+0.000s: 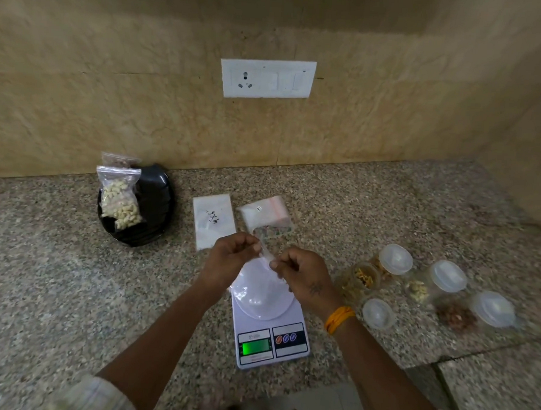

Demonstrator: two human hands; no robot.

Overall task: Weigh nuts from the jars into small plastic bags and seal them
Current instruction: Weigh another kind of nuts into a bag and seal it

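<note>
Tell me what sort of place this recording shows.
Probably a home kitchen counter used for packing: a speckled granite countertop against a beige stone-look wall with a white socket-and-switch plate, and a white digital kitchen scale beside clear plastic nut jars.

The wall (113,89) at the back is tan and looks like stone, with wavy marks and little dark spots on it. Thin lines run across it where its big slabs meet. A white plate with a plug socket and switches (267,79) sits in the middle of this wall. Another tan wall (525,154) stands on the right side, so the two make a corner. The table (58,273) is made of speckled stone, grey and brown with lots of tiny dots. A dark line crosses it near the lower right, where two pieces join. The top of the back wall is darker, in shadow. The light is soft and a bit dim.
</note>
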